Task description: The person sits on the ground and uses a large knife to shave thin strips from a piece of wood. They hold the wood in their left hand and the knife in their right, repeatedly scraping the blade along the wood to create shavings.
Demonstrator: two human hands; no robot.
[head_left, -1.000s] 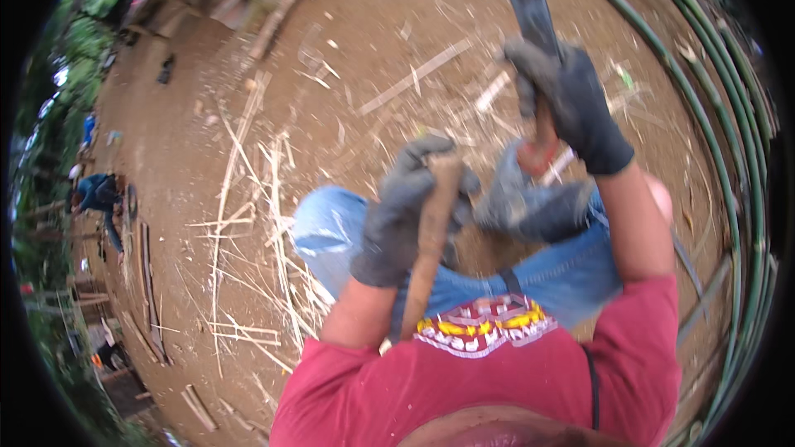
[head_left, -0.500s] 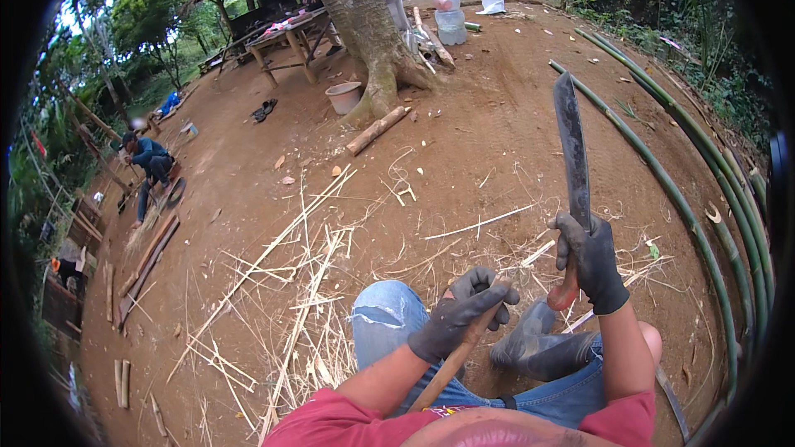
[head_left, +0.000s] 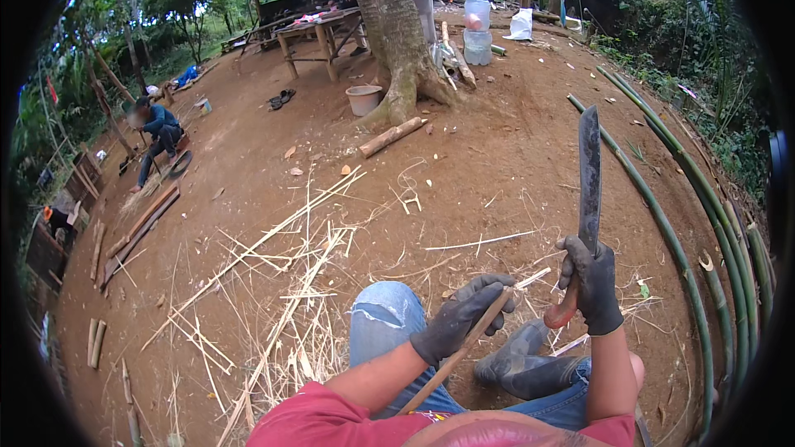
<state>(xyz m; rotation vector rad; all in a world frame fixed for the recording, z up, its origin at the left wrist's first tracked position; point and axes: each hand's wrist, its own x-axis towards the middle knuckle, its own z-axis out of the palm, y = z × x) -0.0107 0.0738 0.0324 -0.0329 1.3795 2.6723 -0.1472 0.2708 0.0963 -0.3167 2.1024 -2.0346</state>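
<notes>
My right hand (head_left: 598,288), in a dark glove, is closed round the reddish-brown wooden handle of a machete. Its broad, dark blade (head_left: 590,174) points up and away from me. To the left, my gloved left hand (head_left: 460,323) grips a brown wooden or bamboo strip (head_left: 447,364), which slants from near my body up to the fingers. Blade and strip are apart. Under my arms are my jeans-covered knee (head_left: 385,319) and a dark rubber boot (head_left: 530,368).
Pale split strips and shavings (head_left: 310,314) litter the soil ahead and left. Long green bamboo poles (head_left: 662,215) lie along the right. Farther off are a short log (head_left: 393,137), a bucket (head_left: 364,100), a tree (head_left: 387,25) and a bamboo table (head_left: 319,31). Another person (head_left: 159,128) crouches far left.
My view has turned slightly, so the surroundings sit farther right and lower. The machete stands a little lower and its blade leans less to the left. Both hands keep their holds.
</notes>
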